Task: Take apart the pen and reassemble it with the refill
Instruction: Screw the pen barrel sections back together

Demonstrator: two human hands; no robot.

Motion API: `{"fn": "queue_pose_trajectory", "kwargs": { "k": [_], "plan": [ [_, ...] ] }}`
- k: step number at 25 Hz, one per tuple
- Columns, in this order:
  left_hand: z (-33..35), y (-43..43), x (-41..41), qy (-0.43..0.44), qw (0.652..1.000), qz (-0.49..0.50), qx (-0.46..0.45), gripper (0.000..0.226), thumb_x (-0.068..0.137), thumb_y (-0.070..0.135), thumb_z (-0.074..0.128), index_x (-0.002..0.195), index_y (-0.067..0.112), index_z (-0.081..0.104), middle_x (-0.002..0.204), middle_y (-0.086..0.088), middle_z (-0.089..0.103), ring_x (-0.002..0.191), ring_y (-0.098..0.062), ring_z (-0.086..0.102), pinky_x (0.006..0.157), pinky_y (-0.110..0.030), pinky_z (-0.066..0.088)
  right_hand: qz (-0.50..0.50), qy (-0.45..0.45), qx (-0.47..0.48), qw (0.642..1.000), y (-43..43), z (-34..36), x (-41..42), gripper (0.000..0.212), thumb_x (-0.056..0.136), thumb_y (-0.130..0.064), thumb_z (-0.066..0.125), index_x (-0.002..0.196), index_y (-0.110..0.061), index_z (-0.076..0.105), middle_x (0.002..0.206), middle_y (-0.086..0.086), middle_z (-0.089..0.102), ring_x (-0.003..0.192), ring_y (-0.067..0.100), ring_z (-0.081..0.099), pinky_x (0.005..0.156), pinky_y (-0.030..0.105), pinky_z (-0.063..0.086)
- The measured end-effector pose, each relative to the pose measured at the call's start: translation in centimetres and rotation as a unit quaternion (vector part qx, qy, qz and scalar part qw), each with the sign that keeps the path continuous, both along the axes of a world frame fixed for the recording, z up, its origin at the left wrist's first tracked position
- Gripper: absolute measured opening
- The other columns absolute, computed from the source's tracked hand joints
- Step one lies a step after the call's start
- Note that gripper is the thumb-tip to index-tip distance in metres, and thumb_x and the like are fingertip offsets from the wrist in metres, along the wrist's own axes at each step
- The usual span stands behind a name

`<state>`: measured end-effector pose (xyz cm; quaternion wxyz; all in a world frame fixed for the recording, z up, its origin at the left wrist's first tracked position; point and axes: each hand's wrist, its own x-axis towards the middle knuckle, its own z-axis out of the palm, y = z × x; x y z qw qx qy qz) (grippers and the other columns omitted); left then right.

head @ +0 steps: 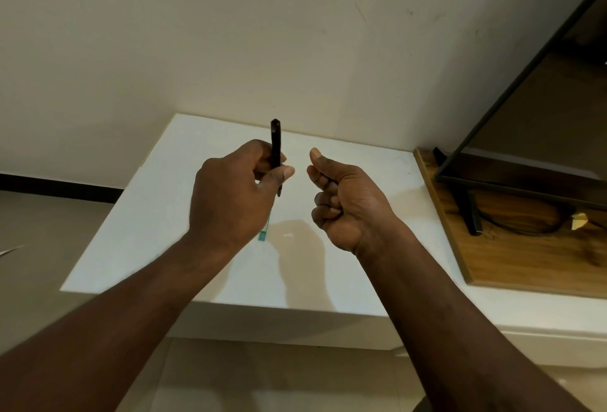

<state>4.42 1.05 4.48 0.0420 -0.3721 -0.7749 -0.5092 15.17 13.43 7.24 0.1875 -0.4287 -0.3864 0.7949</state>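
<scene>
Cream-painted wall: scuffed, closing the far side, with a black skirting strip at its foot on the left.

Tiled floor: pale beige, seen left of and below the counter.

White counter: matt top, set against the wall.

Dark flat screen: black-framed and seen at a tilt, carried on a black stand leg.

Wooden board: brown grain, laid at the counter's right end under the screen. A dark cable is looped across it.

Left hand: raised above the counter, its grip closed on the pen between thumb and curled fingers.

Right hand: raised just beside the left without touching it. The grip is curled tight into the palm with the thumb raised. No object is seen in it; whether something small is enclosed cannot be told.

Black pen: held nearly upright in the left hand, clear of the counter, clip end uppermost, tip below the thumb. No marking can be read.

Teal strip: flat on the counter, partly hidden behind the left hand. Any print is too small to read.
</scene>
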Motion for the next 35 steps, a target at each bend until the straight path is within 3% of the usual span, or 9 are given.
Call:
{"fn": "queue_pose_trajectory", "kwargs": {
  "k": [4, 9, 14, 19, 23, 25, 27, 31, 35],
  "plan": [
    [-0.4, 0.1, -0.1, -0.017, 0.998, -0.01, -0.059, 0.016, 0.093, 0.038, 0.076, 0.103, 0.024, 0.076, 0.086, 0.012, 0.078, 0.082, -0.009, 0.075, 0.08, -0.029, 0.058, -0.006, -0.006, 0.014, 1.0, 0.0, -0.1, 0.0, 0.018, 0.085, -0.023, 0.087, 0.09, -0.016, 0.072, 0.081, -0.006, 0.078, 0.043, 0.009, 0.021, 0.038, 0.021, 0.025],
    [-0.8, 0.1, 0.1, -0.015, 0.995, -0.029, -0.098, 0.008, 0.095, 0.036, 0.074, 0.099, 0.03, 0.075, 0.083, 0.015, 0.076, 0.079, -0.009, 0.074, 0.077, -0.031, 0.059, -0.006, -0.026, 0.117, 0.993, 0.1, -0.3, 0.2, 0.006, 0.084, -0.017, 0.087, 0.082, -0.019, 0.081, 0.095, -0.003, 0.076, 0.047, 0.01, 0.028, 0.043, 0.023, 0.03],
    [-1.2, 0.3, 0.4, 0.007, 0.991, -0.045, -0.124, 0.01, 0.097, 0.037, 0.072, 0.101, 0.029, 0.075, 0.089, 0.009, 0.08, 0.081, -0.015, 0.074, 0.076, -0.032, 0.059, 0.013, 0.002, 0.292, 0.956, 0.5, 0.3, 0.7, 0.016, 0.089, -0.021, 0.083, 0.104, -0.016, 0.081, 0.061, -0.02, 0.063, 0.045, -0.001, 0.052, 0.049, 0.018, 0.035],
    [-1.4, 0.4, 0.4, 0.012, 0.989, -0.043, -0.139, 0.012, 0.096, 0.037, 0.073, 0.103, 0.028, 0.076, 0.093, 0.006, 0.081, 0.083, -0.021, 0.076, 0.079, -0.042, 0.062, 0.014, 0.044, 0.385, 0.922, 0.5, 1.0, 0.9, 0.01, 0.093, -0.013, 0.078, 0.102, -0.012, 0.081, 0.098, 0.0, 0.082, 0.06, -0.003, 0.062, 0.057, 0.01, 0.044],
    [-1.5, 0.5, 0.3, 0.018, 0.989, -0.031, -0.144, 0.013, 0.096, 0.038, 0.073, 0.103, 0.028, 0.076, 0.094, 0.006, 0.081, 0.083, -0.021, 0.076, 0.078, -0.041, 0.063, 0.022, 0.024, 0.443, 0.896, 0.3, 0.8, 0.9, 0.006, 0.092, -0.013, 0.079, 0.097, -0.016, 0.082, 0.097, -0.002, 0.081, 0.097, 0.011, 0.073, 0.086, 0.03, 0.057],
    [-1.6, 0.5, 0.3, 0.024, 0.989, -0.027, -0.146, 0.014, 0.096, 0.039, 0.073, 0.103, 0.028, 0.076, 0.094, 0.005, 0.082, 0.082, -0.022, 0.076, 0.077, -0.041, 0.063, 0.029, 0.011, 0.468, 0.883, 0.1, 0.8, 0.9, 0.007, 0.092, -0.016, 0.08, 0.095, -0.022, 0.082, 0.096, -0.006, 0.081, 0.1, 0.011, 0.073, 0.095, 0.041, 0.057],
    [-1.6, 0.6, 0.3, 0.025, 0.989, -0.023, -0.145, 0.014, 0.096, 0.039, 0.073, 0.104, 0.028, 0.076, 0.095, 0.006, 0.082, 0.082, -0.022, 0.076, 0.076, -0.041, 0.063, 0.032, -0.003, 0.489, 0.872, 0.1, 0.8, 0.8, 0.008, 0.092, -0.018, 0.079, 0.094, -0.025, 0.081, 0.095, -0.01, 0.08, 0.098, 0.007, 0.071, 0.094, 0.043, 0.055],
    [-1.6, 0.5, 0.2, 0.027, 0.99, -0.017, -0.139, 0.016, 0.096, 0.039, 0.072, 0.107, 0.029, 0.077, 0.096, 0.006, 0.082, 0.083, -0.021, 0.076, 0.076, -0.039, 0.063, 0.039, -0.03, 0.516, 0.855, 0.3, 0.6, 1.0, 0.01, 0.094, -0.02, 0.076, 0.094, -0.029, 0.08, 0.095, -0.02, 0.078, 0.081, -0.008, 0.064, 0.082, 0.03, 0.047],
    [-1.6, 0.5, 0.2, 0.023, 0.99, -0.017, -0.141, 0.016, 0.095, 0.039, 0.072, 0.108, 0.031, 0.077, 0.097, 0.008, 0.082, 0.083, -0.019, 0.075, 0.077, -0.038, 0.062, 0.038, -0.038, 0.52, 0.853, 0.4, 0.5, 1.0, 0.01, 0.096, -0.02, 0.075, 0.097, -0.028, 0.081, 0.095, -0.02, 0.078, 0.073, -0.008, 0.06, 0.08, 0.028, 0.045]
  ]
}}
